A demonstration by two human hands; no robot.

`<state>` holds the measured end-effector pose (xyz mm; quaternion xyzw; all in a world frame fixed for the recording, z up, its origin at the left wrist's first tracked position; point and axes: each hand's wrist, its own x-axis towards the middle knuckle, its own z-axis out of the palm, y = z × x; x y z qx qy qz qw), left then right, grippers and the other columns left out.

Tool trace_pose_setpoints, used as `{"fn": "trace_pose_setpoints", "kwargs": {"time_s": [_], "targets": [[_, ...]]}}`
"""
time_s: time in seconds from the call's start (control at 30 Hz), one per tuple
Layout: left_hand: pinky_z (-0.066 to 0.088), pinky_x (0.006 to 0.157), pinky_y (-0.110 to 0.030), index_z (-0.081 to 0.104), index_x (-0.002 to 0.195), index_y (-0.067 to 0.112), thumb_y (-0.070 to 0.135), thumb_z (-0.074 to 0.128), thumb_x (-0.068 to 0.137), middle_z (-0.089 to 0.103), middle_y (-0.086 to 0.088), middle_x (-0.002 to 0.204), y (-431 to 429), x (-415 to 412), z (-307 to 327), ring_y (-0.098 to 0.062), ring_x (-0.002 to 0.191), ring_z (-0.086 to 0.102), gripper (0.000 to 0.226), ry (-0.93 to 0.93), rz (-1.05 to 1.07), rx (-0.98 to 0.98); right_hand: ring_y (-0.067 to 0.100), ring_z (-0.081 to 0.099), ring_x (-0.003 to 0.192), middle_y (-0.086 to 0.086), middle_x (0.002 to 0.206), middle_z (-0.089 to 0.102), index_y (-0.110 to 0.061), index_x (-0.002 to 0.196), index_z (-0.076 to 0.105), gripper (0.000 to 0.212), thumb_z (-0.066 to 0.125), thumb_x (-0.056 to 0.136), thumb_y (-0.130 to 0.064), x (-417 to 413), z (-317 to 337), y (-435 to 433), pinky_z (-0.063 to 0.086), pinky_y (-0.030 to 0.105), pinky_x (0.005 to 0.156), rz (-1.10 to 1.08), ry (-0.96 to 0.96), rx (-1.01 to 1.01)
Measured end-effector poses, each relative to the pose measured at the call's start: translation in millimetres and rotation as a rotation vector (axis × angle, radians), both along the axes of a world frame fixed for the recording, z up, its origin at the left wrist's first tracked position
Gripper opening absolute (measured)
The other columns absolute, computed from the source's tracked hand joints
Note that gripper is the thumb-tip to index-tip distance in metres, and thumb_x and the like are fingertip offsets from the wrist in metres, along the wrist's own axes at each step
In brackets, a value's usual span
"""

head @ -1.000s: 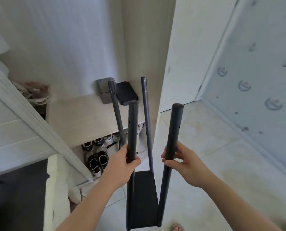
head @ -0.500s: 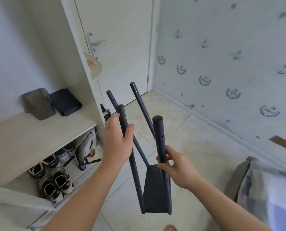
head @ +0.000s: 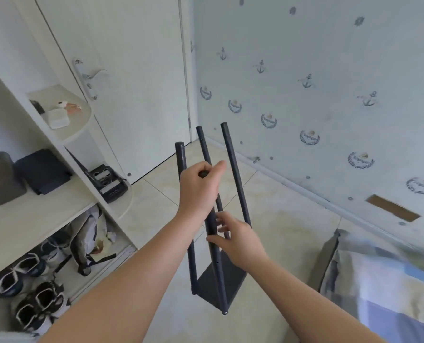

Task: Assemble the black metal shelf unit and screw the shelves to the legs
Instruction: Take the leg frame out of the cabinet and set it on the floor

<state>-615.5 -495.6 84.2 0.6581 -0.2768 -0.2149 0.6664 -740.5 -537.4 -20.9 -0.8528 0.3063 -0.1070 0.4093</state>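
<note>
Left hand (head: 201, 186) is closed around the top of one leg (head: 212, 229) of the shelf unit (head: 218, 276), thumb and fingers wrapped over its end. We note the right hand (head: 238, 240) lower on the same leg, fingers loosely curled against the tube, partly open. We find the unit held upright in the air above the tiled floor (head: 280, 219), one shelf (head: 227, 273) fixed at the bottom, four legs rising from it. We record a shoe cabinet (head: 33, 219) to the left and a door (head: 132, 82) beyond.
</note>
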Motion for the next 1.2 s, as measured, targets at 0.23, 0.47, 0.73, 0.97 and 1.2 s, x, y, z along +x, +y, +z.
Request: {"fn": "trace_pose_setpoints", "kwargs": {"time_s": [0.23,0.47,0.73,0.97,1.2], "targets": [[0.032,0.048,-0.034,0.038,0.049,0.014,0.026,0.066,0.083,0.034,-0.006,0.046,-34,-10,-18,-0.021,0.043,0.034,0.046,-0.079,-0.15,0.035,0.012,0.051,0.128,-0.011,0.135,0.055,-0.03,0.142,0.043,0.051,0.065,0.097,-0.039,-68,3,-108,0.045,0.035,0.102,-0.343,-0.028,0.017],[0.026,0.048,-0.033,0.035,0.05,0.014,0.023,0.066,0.081,0.029,0.0,0.045,-46,-10,-23,-0.019,0.045,0.028,0.044,-0.161,-0.327,0.05,0.028,0.018,0.153,0.004,0.167,0.01,-0.021,0.162,0.003,0.097,0.069,0.094,-0.042,-124,5,-184,0.029,0.052,0.118,-0.866,0.003,0.091],[0.029,0.043,-0.021,0.039,0.046,0.026,0.02,0.065,0.081,0.032,0.007,0.039,-40,17,-29,-0.014,0.034,0.028,0.044,-0.14,-0.622,0.041,0.036,0.059,0.11,0.015,0.144,0.049,-0.024,0.162,0.005,0.093,0.069,0.095,-0.035,-144,-31,-197,0.055,0.047,0.088,-0.98,0.056,0.395],[0.039,0.047,-0.028,0.044,0.057,0.025,0.033,0.072,0.078,0.041,0.003,0.044,-55,54,-54,-0.018,0.04,0.04,0.036,-0.164,-0.664,0.15,0.024,0.065,0.088,0.008,0.096,0.062,-0.009,0.132,0.053,0.042,0.071,0.094,-0.015,-126,-44,-175,0.059,0.037,0.066,-1.015,-0.083,0.412],[0.048,0.08,-0.036,0.046,0.112,0.025,0.024,0.06,0.097,0.061,-0.004,0.076,-68,97,-146,-0.012,0.074,0.06,0.021,-0.271,-0.675,0.505,0.031,0.068,0.09,0.003,0.098,0.068,-0.021,0.11,0.06,0.025,0.074,0.09,-0.015,-86,-55,-126,0.06,0.052,0.081,-0.975,0.005,0.284]]}}
